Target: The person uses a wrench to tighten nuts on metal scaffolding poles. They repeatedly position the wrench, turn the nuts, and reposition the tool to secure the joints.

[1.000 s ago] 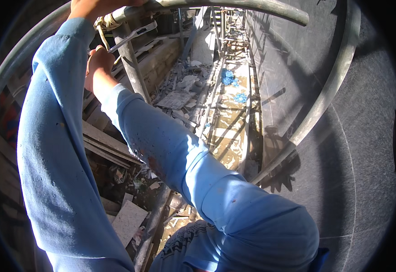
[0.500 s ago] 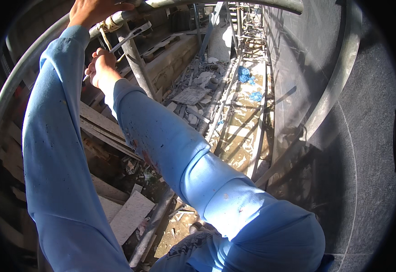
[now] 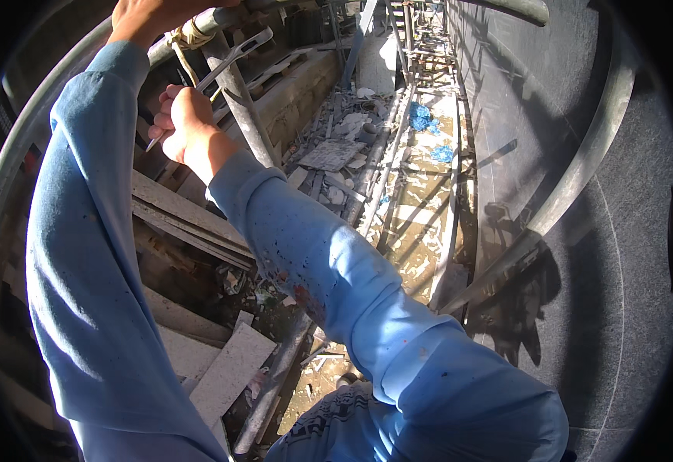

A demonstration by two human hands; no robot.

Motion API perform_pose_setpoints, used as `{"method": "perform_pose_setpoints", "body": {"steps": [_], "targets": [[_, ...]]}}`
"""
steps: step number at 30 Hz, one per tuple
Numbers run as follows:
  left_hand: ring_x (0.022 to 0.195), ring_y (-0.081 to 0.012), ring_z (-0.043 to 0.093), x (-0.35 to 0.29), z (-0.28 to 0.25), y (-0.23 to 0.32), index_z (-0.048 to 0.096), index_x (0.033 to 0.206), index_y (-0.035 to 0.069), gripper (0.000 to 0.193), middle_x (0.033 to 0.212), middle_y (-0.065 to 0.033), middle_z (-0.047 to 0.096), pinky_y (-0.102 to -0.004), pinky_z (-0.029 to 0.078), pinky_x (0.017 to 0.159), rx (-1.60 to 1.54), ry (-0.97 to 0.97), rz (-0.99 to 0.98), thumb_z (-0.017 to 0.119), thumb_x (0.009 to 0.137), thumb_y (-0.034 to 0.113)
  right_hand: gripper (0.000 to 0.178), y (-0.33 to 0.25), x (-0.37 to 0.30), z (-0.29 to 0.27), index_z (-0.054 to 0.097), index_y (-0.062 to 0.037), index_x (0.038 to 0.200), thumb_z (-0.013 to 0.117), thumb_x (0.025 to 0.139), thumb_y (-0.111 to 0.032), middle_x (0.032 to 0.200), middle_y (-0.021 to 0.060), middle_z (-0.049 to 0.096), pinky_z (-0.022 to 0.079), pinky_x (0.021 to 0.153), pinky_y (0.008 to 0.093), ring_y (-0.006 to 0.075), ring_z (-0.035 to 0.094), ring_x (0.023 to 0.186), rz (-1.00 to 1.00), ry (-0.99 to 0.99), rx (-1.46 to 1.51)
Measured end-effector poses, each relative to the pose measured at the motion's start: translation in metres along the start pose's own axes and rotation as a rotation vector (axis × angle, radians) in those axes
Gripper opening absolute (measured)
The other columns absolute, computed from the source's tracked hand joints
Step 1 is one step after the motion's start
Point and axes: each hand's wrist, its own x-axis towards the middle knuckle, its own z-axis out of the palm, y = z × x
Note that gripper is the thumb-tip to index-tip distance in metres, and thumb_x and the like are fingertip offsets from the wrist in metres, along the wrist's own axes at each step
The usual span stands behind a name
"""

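My left hand [image 3: 155,19] is at the top edge, against a grey metal scaffold pole [image 3: 225,17]. Most of its fingers are cut off, so its grip cannot be made out. Pale cord or strapping [image 3: 189,37] is wound round the pole beside it, with a loose end hanging down. Just below, my right hand [image 3: 190,127] is closed round a slim silver metal tool [image 3: 232,58]. The tool slants up to the right past an upright pole [image 3: 240,108]. Its upper end is wider and looks slotted; a narrow tip sticks out below my fingers.
Stacked boards [image 3: 186,212] and a pale slab [image 3: 232,369] lie below on the left. Rubble [image 3: 336,150] and blue plastic scraps [image 3: 423,118] litter the strip ahead. A dark panelled wall [image 3: 583,308] runs along the right, with a curved-looking pole [image 3: 583,169] before it.
The view has shifted slightly, so the poles and rubble sit further right. My right hand and the tool have moved a little right and down in the picture, the hand still closed on it.
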Motion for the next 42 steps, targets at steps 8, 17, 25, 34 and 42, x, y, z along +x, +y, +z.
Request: {"method": "perform_pose_setpoints", "body": {"steps": [8, 17, 25, 34, 42], "targets": [[0.077, -0.0319, 0.071, 0.008, 0.021, -0.011, 0.072, 0.091, 0.002, 0.075, 0.078, -0.0176, 0.071, -0.0421, 0.055, 0.071, -0.002, 0.019, -0.01, 0.072, 0.066, 0.074, 0.028, 0.004, 0.038, 0.015, 0.043, -0.0132, 0.08, 0.043, 0.1, -0.033, 0.051, -0.0047, 0.029, 0.025, 0.039, 0.027, 0.0103, 0.028, 0.036, -0.287, 0.175, 0.096], [0.071, -0.03, 0.071, 0.001, 0.02, -0.012, 0.072, 0.086, 0.003, 0.075, 0.071, -0.0158, 0.069, -0.041, 0.055, 0.067, -0.005, 0.016, -0.013, 0.073, 0.065, 0.074, 0.032, 0.014, 0.042, -0.002, 0.048, -0.0122, 0.086, 0.05, 0.098, -0.042, 0.053, -0.0048, 0.032, 0.027, 0.041, 0.0282, 0.0099, 0.03, 0.039, -0.402, -0.013, 0.034], [0.069, -0.0292, 0.07, -0.001, 0.018, -0.011, 0.072, 0.085, 0.003, 0.073, 0.068, -0.0148, 0.067, -0.0408, 0.055, 0.065, -0.04, 0.066, -0.007, 0.075, 0.064, 0.073, 0.056, 0.002, 0.043, 0.007, 0.047, -0.0137, 0.082, 0.049, 0.093, -0.068, 0.052, -0.007, 0.033, 0.031, 0.04, 0.0244, 0.0063, 0.035, 0.039, -0.617, 0.05, 0.183], [0.073, -0.0291, 0.07, 0.005, 0.012, -0.013, 0.07, 0.09, 0.001, 0.076, 0.077, -0.0165, 0.069, -0.0418, 0.054, 0.068, -0.042, 0.012, -0.018, 0.076, 0.064, 0.072, 0.045, 0.003, 0.05, -0.022, 0.043, -0.0139, 0.084, 0.042, 0.102, -0.056, 0.056, -0.0063, 0.022, 0.026, 0.043, 0.0266, 0.0088, 0.028, 0.042, -0.661, 0.108, 0.009], [0.075, -0.0308, 0.07, 0.006, 0.029, -0.008, 0.068, 0.094, 0.002, 0.077, 0.075, -0.0163, 0.068, -0.0429, 0.053, 0.067, -0.063, 0.08, 0.021, 0.076, 0.064, 0.072, 0.034, -0.007, -0.042, -0.204, 0.049, -0.0084, 0.081, 0.053, 0.101, -0.035, 0.054, -0.0055, 0.037, 0.028, 0.039, 0.0264, 0.0082, 0.035, 0.039, -0.416, 0.476, -0.561]]}}
